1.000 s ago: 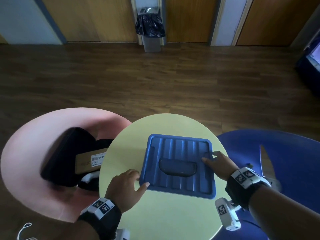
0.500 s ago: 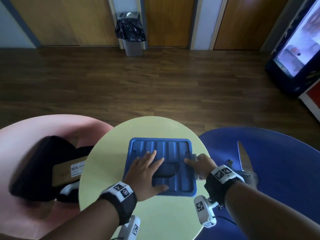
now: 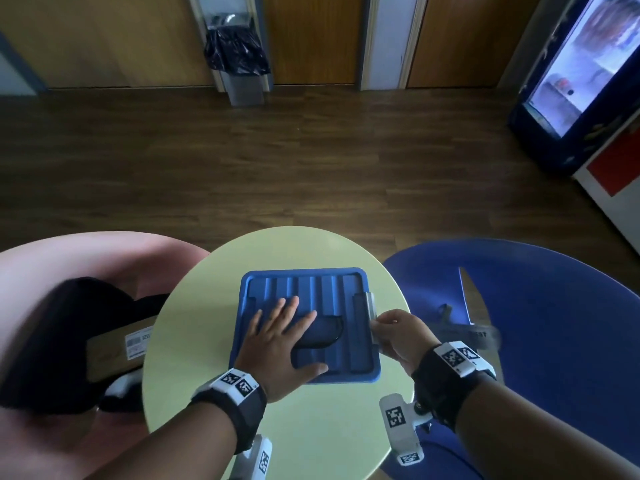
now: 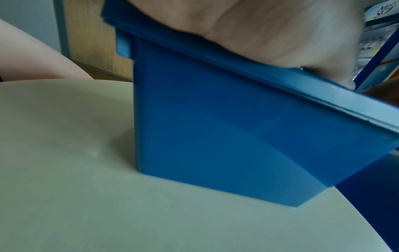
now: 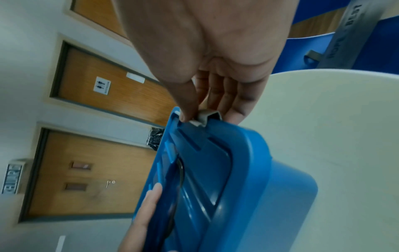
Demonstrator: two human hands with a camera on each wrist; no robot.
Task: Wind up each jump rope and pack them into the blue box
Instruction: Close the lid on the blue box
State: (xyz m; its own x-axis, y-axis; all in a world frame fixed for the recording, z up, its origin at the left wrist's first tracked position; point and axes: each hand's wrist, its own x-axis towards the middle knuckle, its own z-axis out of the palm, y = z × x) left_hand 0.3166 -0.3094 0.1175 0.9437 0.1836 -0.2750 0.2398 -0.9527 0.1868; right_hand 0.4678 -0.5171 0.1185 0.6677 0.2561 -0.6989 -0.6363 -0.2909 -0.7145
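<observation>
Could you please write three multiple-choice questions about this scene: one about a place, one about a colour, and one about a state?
1. Where does the blue box stand?
A. on the pink seat
B. on the round pale table
C. on the floor

2. What colour is the latch on the box's right side?
A. grey
B. red
C. yellow

3. How is the box's lid?
A. lying beside the box
B. on the box, under a flat hand
C. held up in the air

Answers:
1 B, the left wrist view shows the box's base on the table.
2 A, the right hand pinches a grey clip.
3 B, the left hand lies spread on the lid.
</observation>
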